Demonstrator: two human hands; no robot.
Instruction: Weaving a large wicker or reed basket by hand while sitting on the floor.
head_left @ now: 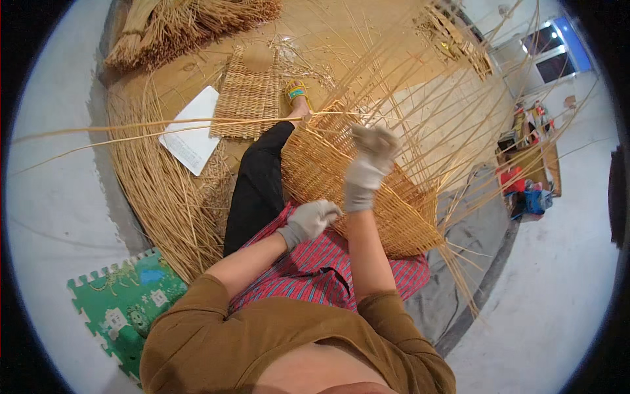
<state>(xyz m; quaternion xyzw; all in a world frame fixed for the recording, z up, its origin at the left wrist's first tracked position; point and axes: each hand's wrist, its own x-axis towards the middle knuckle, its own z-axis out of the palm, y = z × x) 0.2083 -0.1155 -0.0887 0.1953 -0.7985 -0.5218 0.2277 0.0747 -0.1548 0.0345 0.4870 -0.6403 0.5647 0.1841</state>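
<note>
A large woven wicker basket (315,164) lies tilted across my lap, its opening toward the upper right and long loose rods (453,118) fanning out from its rim. My left hand (312,220), in a pale grey glove, is closed at the basket's near wall; what its fingers grip, if anything, does not show. Raised in front of the basket's opening is my right hand (373,164), gloved too, its fingers smeared by motion. Long pale willow rods (177,123) stretch leftward from the upper edge of the basket, near the right hand.
A bundle of loose rods (161,177) lies at left, beside a white sheet (193,134) and a flat woven panel (239,98). Thick bundles (190,33) lie at the far left. A green foam mat (121,299) is near left; red and blue items (528,187) stand at right.
</note>
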